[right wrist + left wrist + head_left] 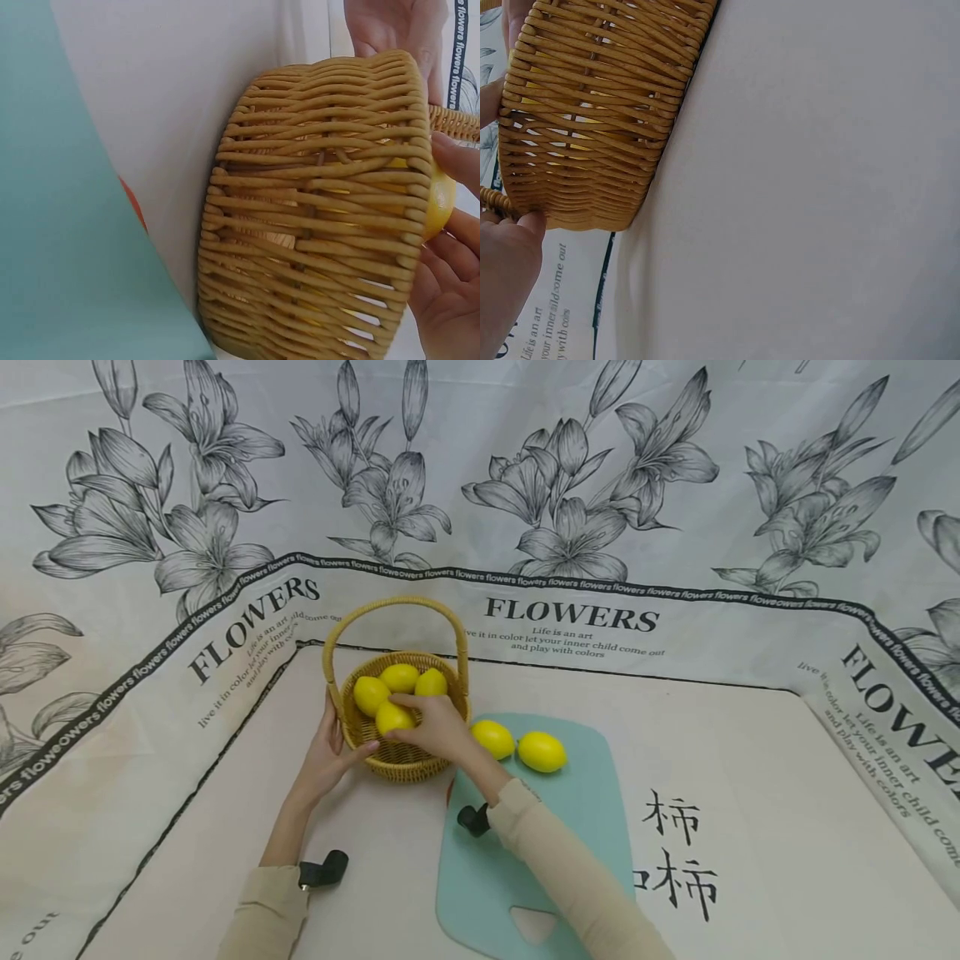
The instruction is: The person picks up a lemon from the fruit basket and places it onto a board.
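Six lemons (370,696), one basket (408,768), one board (480,893).
Four are in the basket; the right grip (435,722) pinches the cluster's 6 o'clock one, the left grip (326,760) holds the basket's 8 o'clock side. Two lie at the board's 11 and 12; open table (787,827) stretches past its 3 o'clock edge.

Wicker basket (315,202), woven, one, with handle (456,124); yellow lemon (441,199) at rim, pinched by right hand (451,296); left hand (397,30) beside basket; teal board (75,225).
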`<state>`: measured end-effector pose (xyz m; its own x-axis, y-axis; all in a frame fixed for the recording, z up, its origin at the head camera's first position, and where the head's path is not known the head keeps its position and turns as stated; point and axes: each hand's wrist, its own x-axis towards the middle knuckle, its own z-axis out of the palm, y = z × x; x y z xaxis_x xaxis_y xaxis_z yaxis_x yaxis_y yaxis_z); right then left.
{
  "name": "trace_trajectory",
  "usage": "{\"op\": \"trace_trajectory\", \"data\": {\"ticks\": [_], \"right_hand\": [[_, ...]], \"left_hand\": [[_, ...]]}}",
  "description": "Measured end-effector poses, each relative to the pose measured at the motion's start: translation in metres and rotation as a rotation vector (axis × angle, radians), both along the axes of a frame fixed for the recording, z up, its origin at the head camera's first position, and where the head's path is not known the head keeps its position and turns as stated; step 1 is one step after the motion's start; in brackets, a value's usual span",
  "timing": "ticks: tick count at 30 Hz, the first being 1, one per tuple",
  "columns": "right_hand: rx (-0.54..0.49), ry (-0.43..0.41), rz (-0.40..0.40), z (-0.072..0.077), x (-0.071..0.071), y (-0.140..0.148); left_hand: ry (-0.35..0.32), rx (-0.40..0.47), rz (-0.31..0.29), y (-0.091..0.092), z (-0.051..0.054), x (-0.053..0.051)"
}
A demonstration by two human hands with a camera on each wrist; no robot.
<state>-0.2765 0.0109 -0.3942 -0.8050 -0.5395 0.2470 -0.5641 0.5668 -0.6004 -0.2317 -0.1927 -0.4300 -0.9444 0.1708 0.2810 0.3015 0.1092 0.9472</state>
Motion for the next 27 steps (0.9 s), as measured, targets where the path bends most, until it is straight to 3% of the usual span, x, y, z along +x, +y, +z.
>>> {"op": "trace_trajectory", "data": {"ticks": [14,27], "right_hand": [[-0.04,-0.015,-0.022,0.007,0.008,0.013],[-0.083,0.028,-0.016,0.011,0.015,0.026]], "left_hand": [[-0.016,-0.014,0.004,0.0,0.001,0.002],[0.006,-0.018,-0.002,0.0,0.0,0.002]]}}
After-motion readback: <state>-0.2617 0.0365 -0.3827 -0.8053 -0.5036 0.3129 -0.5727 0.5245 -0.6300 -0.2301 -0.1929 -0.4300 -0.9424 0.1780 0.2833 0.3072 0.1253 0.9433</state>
